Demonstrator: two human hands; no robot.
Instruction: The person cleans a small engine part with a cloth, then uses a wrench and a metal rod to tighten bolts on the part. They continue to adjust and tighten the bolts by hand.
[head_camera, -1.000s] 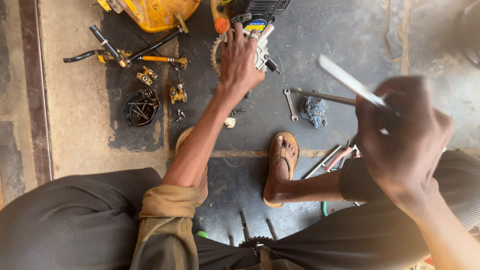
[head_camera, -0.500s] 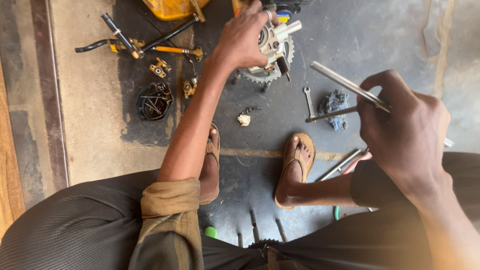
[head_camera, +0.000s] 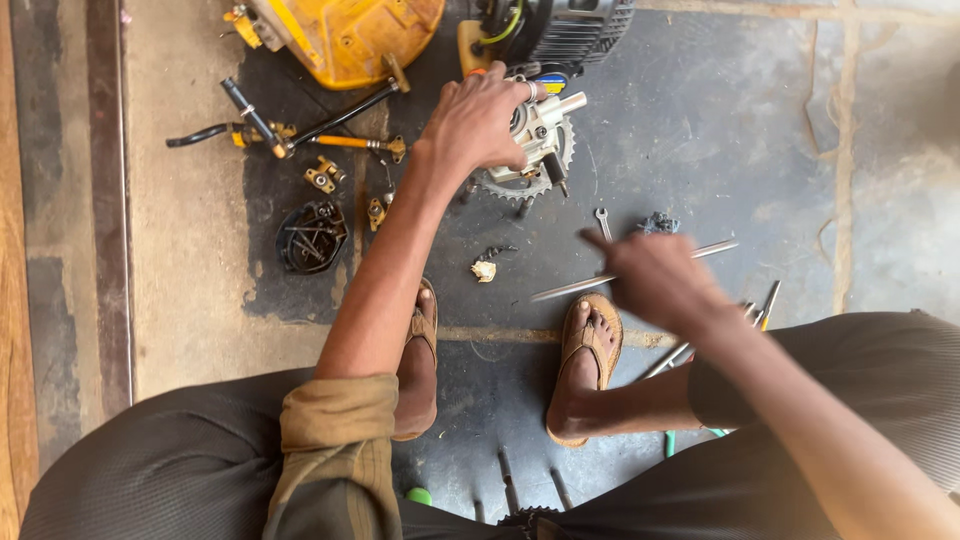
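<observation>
My left hand (head_camera: 478, 122) rests on a metal engine part (head_camera: 540, 128) with a toothed sprocket, gripping its top on the oily floor. My right hand (head_camera: 655, 280), blurred by motion, holds a long thin metal rod (head_camera: 570, 289) that runs from lower left to upper right just above the floor. Both of my sandalled feet (head_camera: 588, 350) are planted below the part. A small spanner (head_camera: 603, 222) lies between the sprocket and the rod.
A yellow machine housing (head_camera: 345, 35) and a black engine block (head_camera: 570, 30) sit at the top. Handles, small yellow fittings (head_camera: 322, 175) and a black round cover (head_camera: 312, 236) lie at left. Several tools (head_camera: 760, 305) lie by my right leg. A crumpled rag (head_camera: 655, 222) lies nearby.
My right hand has come down and to the left with the rod, now low over the floor. My left hand stays on the engine part. The view has shifted downward.
</observation>
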